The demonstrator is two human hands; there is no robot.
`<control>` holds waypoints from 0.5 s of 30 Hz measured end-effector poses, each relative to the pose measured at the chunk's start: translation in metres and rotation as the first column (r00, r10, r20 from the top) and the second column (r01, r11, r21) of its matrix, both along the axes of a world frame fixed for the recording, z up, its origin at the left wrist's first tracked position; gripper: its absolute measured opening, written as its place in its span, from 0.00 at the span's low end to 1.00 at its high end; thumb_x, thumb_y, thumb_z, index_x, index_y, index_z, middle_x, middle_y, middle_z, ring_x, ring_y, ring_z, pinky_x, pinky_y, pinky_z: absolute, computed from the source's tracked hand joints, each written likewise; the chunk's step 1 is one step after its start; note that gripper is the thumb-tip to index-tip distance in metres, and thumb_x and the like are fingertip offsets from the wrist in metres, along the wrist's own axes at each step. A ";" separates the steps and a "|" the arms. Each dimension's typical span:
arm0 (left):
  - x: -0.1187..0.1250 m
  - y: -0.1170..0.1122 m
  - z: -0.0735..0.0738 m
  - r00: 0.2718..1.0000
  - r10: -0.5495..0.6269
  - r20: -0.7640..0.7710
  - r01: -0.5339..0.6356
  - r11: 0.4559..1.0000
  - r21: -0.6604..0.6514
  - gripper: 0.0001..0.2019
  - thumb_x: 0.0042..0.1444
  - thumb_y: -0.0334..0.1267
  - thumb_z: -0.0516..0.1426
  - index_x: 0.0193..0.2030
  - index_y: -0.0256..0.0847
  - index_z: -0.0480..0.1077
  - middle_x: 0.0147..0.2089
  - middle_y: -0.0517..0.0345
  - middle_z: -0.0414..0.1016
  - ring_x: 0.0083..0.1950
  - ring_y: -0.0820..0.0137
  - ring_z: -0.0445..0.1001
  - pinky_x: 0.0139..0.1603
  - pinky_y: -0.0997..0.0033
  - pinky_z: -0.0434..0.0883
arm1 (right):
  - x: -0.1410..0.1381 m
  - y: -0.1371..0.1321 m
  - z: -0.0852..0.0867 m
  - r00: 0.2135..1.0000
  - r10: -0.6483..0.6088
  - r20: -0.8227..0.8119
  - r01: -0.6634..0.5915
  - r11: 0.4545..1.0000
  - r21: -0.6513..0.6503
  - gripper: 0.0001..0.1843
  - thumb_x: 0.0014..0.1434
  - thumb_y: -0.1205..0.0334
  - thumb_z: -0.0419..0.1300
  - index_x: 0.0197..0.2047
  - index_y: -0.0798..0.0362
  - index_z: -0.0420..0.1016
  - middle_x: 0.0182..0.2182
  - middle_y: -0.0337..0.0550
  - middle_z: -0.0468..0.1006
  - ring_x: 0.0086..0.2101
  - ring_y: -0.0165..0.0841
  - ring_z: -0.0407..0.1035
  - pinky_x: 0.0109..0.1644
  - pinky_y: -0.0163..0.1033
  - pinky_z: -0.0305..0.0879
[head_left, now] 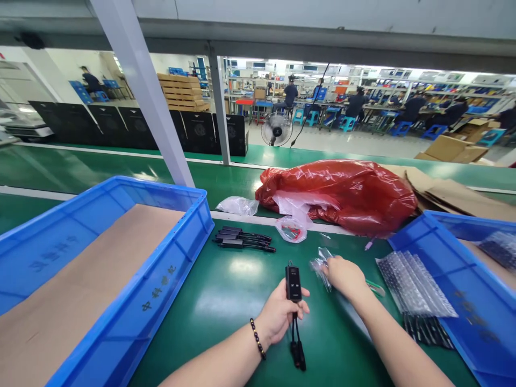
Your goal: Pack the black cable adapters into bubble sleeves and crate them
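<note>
Tabletop [226, 301] green and glossy, under both hands. Left hand [280, 317] clenched around a black rectangular plastic control box [293, 282], held upright, two black cables [297, 344] hanging below the fist. Right hand [342, 274] pinching a small crinkled clear plastic bag [320, 266] just right of the box. Farther back, a row of similar black corded boxes [244, 239] lying beside a large blue plastic crate [181, 252].

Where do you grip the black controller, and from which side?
Grip the black controller by its boxy body, probably wrapping in from the lower left as the left hand does. It stands upright, its flat long sides suit fingers and thumb, and its cables hang free below.
</note>
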State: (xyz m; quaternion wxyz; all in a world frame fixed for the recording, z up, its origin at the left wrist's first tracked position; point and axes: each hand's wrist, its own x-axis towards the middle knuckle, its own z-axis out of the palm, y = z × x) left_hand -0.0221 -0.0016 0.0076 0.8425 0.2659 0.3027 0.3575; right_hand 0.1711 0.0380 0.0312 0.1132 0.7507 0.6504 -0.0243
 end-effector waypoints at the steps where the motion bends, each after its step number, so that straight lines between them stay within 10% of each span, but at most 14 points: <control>1: 0.000 0.000 0.001 1.000 0.001 -0.013 -0.001 1.000 0.001 0.18 0.34 0.25 0.58 0.36 0.37 0.61 0.37 0.55 0.72 0.25 0.77 0.69 0.24 0.77 0.59 | 0.001 0.003 0.001 1.000 -0.014 0.004 0.014 0.999 0.029 0.16 0.57 0.55 0.51 0.36 0.59 0.71 0.33 0.53 0.74 0.32 0.39 0.72 0.32 0.38 0.60; 8: 0.001 0.004 -0.007 0.999 0.028 -0.024 -0.029 0.999 -0.041 0.12 0.43 0.35 0.57 0.34 0.37 0.58 0.27 0.54 0.74 0.15 0.80 0.62 0.14 0.80 0.51 | 0.032 0.059 0.027 0.996 -0.080 0.047 0.051 0.893 0.447 0.13 0.59 0.60 0.47 0.40 0.54 0.71 0.37 0.47 0.71 0.31 0.34 0.70 0.28 0.35 0.55; 15: -0.001 0.007 -0.006 0.998 0.022 0.054 -0.018 0.998 -0.061 0.14 0.42 0.35 0.58 0.35 0.37 0.58 0.24 0.57 0.73 0.12 0.82 0.56 0.12 0.79 0.42 | 0.041 0.136 0.031 0.998 -0.047 0.042 0.020 0.866 0.499 0.15 0.58 0.59 0.49 0.44 0.55 0.70 0.40 0.50 0.68 0.31 0.33 0.68 0.28 0.34 0.54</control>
